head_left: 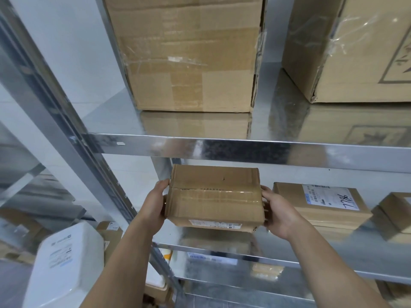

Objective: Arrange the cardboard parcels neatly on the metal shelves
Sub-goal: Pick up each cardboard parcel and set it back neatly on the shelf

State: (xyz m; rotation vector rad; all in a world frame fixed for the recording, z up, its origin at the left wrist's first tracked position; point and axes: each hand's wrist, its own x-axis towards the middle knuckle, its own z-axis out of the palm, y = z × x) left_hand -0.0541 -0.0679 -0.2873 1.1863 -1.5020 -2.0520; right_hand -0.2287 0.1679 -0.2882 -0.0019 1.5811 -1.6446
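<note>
I have the taped cardboard parcel held between both hands at the left end of the middle metal shelf. I cannot tell whether its base is touching the shelf. The left hand grips its left end and the right hand its right end, fingers curled round the edges. Just to its right lies a labelled parcel (handwritten numbers on the label). Two big boxes stand on the upper shelf.

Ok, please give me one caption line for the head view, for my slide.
Left hand and right hand hold a cardboard parcel at the metal shelf, beside a labelled parcel.
</note>
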